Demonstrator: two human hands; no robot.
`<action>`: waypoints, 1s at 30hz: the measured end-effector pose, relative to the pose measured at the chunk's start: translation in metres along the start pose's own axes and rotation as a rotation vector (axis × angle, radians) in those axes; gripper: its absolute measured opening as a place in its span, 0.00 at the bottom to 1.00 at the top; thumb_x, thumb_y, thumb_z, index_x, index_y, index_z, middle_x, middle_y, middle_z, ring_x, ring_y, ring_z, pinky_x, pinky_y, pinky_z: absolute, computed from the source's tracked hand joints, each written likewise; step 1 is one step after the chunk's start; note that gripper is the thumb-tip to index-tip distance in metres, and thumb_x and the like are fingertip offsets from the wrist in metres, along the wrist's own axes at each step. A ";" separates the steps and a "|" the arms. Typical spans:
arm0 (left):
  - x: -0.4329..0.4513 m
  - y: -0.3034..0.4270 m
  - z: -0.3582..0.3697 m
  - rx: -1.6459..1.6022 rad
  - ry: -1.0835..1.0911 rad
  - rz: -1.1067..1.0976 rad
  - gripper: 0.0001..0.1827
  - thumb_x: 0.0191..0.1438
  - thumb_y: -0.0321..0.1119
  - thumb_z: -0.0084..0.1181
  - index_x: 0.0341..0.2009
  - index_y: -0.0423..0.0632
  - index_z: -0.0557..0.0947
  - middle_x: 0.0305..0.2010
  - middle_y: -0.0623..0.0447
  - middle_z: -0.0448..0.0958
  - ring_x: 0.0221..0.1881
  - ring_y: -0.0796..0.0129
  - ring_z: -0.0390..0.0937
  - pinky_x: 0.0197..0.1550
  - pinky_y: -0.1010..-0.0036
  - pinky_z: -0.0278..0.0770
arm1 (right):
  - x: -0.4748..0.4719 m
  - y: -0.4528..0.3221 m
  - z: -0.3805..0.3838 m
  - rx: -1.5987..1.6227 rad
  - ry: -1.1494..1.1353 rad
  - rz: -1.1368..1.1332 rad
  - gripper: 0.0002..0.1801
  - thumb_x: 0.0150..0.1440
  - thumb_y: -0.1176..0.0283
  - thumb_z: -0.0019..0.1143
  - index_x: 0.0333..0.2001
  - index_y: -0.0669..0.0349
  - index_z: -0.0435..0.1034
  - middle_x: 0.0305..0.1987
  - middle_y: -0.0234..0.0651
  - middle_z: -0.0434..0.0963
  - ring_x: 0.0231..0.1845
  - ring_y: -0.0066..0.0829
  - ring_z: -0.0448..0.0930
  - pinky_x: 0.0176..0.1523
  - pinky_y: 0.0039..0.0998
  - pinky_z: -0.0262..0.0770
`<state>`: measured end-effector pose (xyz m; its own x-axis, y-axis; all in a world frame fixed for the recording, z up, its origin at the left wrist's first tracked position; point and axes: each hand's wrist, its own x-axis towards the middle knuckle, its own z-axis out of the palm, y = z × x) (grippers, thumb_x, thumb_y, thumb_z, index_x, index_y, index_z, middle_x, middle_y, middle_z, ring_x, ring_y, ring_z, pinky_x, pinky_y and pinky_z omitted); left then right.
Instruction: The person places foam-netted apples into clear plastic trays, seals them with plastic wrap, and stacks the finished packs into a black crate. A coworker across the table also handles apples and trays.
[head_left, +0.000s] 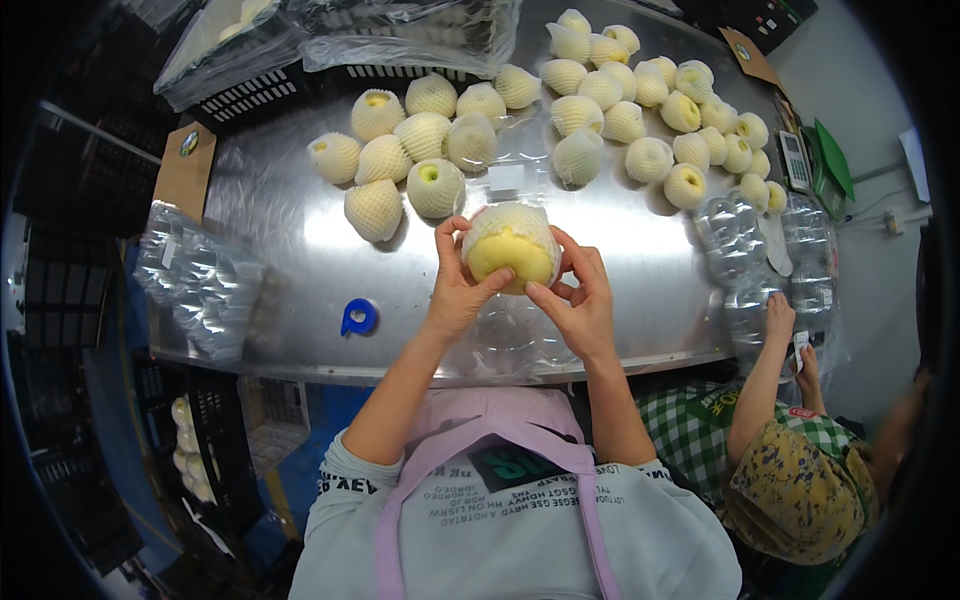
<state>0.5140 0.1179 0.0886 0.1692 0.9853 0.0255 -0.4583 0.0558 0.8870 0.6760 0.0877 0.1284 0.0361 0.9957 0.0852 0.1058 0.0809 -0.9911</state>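
Observation:
Between my left hand (459, 283) and my right hand (576, 300) I hold a round yellow fruit (511, 256), perhaps an apple. A white foam net sleeve (510, 219) covers its far part, and the near part is bare. Both thumbs press on the bare skin, while the other fingers wrap the sides, partly hidden. Under and behind the fruit, a clear plastic container (517, 176) with a white label shows on the steel table (300, 262). Net-sleeved fruits (424, 139) stand beyond my left hand. Another group of sleeved fruits (600, 90) spreads beyond my right hand.
A blue tape dispenser (360, 317) lies left of my arms. Stacked clear containers (199, 281) stand at the left edge, more containers (731, 240) at the right. Black crates (247, 97) line the back. At right, a co-worker's hand (780, 315) touches containers near a scale (795, 160).

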 end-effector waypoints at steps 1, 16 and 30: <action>-0.001 0.007 -0.001 -0.013 -0.033 -0.029 0.42 0.49 0.24 0.62 0.62 0.56 0.51 0.55 0.47 0.64 0.56 0.62 0.67 0.55 0.68 0.72 | -0.002 -0.002 0.002 -0.014 0.005 -0.029 0.35 0.45 0.76 0.67 0.59 0.59 0.64 0.42 0.32 0.62 0.42 0.22 0.70 0.43 0.26 0.82; -0.018 0.039 0.013 -0.197 -0.096 -0.459 0.32 0.57 0.30 0.55 0.65 0.56 0.61 0.59 0.53 0.66 0.49 0.67 0.74 0.38 0.73 0.83 | 0.011 -0.013 -0.020 -0.415 -0.359 -0.504 0.58 0.29 0.54 0.78 0.63 0.57 0.55 0.63 0.51 0.58 0.62 0.50 0.63 0.61 0.41 0.63; -0.069 -0.073 -0.060 0.771 0.148 -0.486 0.17 0.54 0.33 0.56 0.47 0.48 0.69 0.31 0.51 0.72 0.25 0.72 0.72 0.24 0.75 0.73 | -0.019 0.045 -0.035 -0.273 -0.442 -0.094 0.46 0.33 0.65 0.73 0.58 0.62 0.60 0.56 0.41 0.66 0.57 0.40 0.69 0.59 0.35 0.66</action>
<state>0.4838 0.0557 -0.0053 0.0537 0.8952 -0.4424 0.3508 0.3978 0.8477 0.7144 0.0710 0.0861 -0.4023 0.9133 0.0630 0.3452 0.2151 -0.9135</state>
